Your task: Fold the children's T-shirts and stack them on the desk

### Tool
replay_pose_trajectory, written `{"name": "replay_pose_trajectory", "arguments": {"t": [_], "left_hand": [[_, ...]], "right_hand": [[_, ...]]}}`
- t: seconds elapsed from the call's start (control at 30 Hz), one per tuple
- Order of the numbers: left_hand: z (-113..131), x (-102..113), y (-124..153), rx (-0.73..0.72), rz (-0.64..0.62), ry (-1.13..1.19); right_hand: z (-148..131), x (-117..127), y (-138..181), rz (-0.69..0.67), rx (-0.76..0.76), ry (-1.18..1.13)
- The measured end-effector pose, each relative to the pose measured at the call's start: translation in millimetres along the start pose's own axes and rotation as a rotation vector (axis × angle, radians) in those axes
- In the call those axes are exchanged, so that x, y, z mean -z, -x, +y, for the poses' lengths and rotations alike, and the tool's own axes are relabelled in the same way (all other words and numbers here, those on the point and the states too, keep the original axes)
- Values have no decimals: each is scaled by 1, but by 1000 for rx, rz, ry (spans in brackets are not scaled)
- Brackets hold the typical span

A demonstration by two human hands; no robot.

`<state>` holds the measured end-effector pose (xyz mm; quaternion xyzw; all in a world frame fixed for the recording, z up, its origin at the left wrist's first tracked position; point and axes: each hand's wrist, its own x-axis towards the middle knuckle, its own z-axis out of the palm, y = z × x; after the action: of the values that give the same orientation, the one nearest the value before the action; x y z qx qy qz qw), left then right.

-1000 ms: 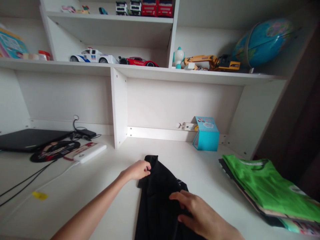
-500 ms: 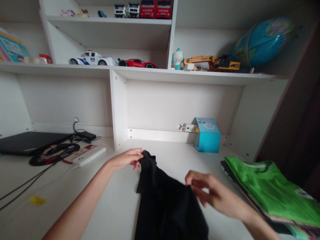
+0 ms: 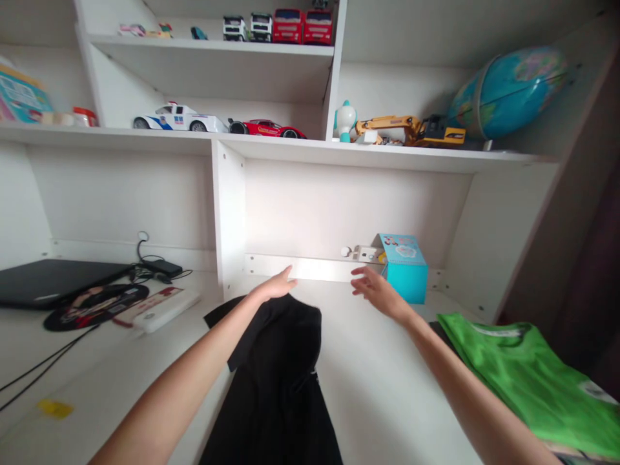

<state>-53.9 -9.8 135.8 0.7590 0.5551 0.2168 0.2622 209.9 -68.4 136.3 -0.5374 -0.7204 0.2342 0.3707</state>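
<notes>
A black short-sleeved shirt (image 3: 276, 387) lies on the white desk, its collar end toward the back and one sleeve spread to the left. My left hand (image 3: 277, 285) is over the shirt's far edge, fingers stretched out; whether it touches the cloth I cannot tell. Off to the right of the shirt, my right hand (image 3: 375, 289) is raised above the desk with its fingers apart and nothing in them. The shirt's near end runs out of the picture at the bottom.
A green folded shirt (image 3: 527, 381) tops a stack of clothes at the right. Behind it stands a blue desk calendar (image 3: 405, 278). A black laptop (image 3: 58, 281), a white power strip (image 3: 167, 309) and cables lie at the left. Shelves above hold toy vehicles and a globe (image 3: 513, 90).
Both hands have let go of the black shirt. It now lies flatter, its upper part spread leftward. My right hand has moved up and away from the cloth; the view has tilted slightly upward.
</notes>
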Motion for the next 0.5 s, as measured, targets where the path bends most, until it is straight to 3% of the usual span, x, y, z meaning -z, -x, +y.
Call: {"name": "replay_pose_trajectory", "arguments": {"t": [0.1,0.23,0.33,0.43,0.5], "left_hand": [[-37,-11,5,59,-134,-352],[-75,-6,16,180,-144,-431],[-94,-4,21,242,-131,-450],[-105,4,26,249,-147,-405],[-107,20,33,227,-145,-358]], "right_hand": [[23,-37,18,-137,-33,131],[32,-80,39,-302,-85,255],[28,-110,40,-314,-104,326],[19,-114,29,-292,-88,349],[13,-91,23,-272,-67,320]]}}
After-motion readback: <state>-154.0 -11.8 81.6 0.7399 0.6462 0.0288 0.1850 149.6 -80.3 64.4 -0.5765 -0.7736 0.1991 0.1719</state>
